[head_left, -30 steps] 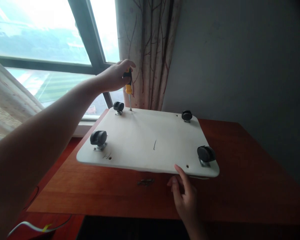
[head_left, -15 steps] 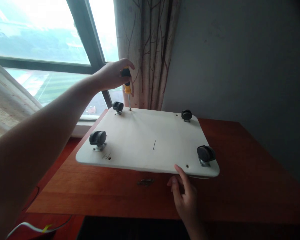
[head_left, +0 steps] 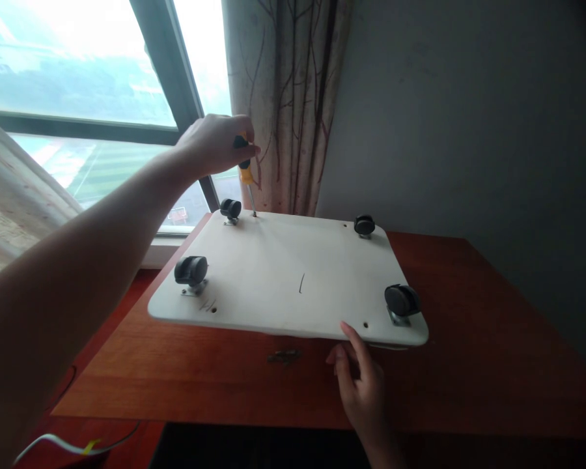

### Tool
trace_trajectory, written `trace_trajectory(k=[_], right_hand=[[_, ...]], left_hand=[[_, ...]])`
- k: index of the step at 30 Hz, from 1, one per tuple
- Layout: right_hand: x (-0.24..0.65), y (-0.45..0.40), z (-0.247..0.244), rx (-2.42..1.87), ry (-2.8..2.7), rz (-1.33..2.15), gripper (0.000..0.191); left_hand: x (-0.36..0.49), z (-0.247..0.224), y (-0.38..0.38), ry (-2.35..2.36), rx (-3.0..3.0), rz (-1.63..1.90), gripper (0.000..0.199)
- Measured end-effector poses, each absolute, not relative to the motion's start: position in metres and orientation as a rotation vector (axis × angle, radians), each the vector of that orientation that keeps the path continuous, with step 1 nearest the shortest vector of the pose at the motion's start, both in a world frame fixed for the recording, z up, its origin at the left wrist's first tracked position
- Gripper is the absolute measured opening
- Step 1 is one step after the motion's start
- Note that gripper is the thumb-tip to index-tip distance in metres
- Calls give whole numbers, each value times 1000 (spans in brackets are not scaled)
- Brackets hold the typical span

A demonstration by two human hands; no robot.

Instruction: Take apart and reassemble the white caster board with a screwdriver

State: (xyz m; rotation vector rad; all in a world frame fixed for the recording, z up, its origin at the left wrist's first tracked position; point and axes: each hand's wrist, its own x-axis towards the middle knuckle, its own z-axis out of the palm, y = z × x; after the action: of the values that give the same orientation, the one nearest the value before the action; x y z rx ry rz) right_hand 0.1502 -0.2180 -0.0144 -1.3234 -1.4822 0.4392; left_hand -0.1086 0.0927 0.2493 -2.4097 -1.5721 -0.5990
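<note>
A white board [head_left: 283, 267] with rounded corners lies on the reddish wooden table [head_left: 469, 352], its black casters facing up, one near each corner. My left hand [head_left: 224, 143] is closed round the black and yellow handle of a screwdriver [head_left: 245, 174]. The screwdriver leans slightly, its tip at a hole by the board's far edge, beside the far left caster [head_left: 230, 209]. At the near edge, my right hand [head_left: 361, 378] rests its index fingertip on the board, thumb and other fingers curled below; nothing shows in it.
Several small dark metal pieces [head_left: 284, 355] lie on the table before the board. Behind stand a window [head_left: 78, 71], a patterned curtain [head_left: 293, 104] and a grey wall [head_left: 469, 117]. A white cable [head_left: 58, 443] runs at the lower left.
My left hand has turned round the handle, its fingers now more curled over the top, and the screwdriver leans a little more to the left. My right hand and the board have stayed put.
</note>
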Motion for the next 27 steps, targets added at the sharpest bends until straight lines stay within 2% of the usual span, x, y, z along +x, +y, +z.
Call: trace_trajectory(k=[3,7,11,15,21,27], right_hand=[[151,-218,-15,-1330,-1480,449,42],[151,-219,-16,-1339,-1470,465,42],[151,-220,-16,-1338,-1468,473,42],[151,-219,-14,-1334,-1466,451,43],[151,-220,-16,-1337,-1463,450,43],[152,-220,-18,-1339,-1478,463,43]], left_hand=[[-111,247,96,-1594,-2386,-636,47],[-114,251,95,-1650,-2645,-705,57],[-115,251,92,-1616,-2480,-652,47],[-118,249,93,-1656,-2303,-623,45],[-120,256,91,-1639,-2608,-624,53],[-120,250,88,-1708,-2246,-576,53]])
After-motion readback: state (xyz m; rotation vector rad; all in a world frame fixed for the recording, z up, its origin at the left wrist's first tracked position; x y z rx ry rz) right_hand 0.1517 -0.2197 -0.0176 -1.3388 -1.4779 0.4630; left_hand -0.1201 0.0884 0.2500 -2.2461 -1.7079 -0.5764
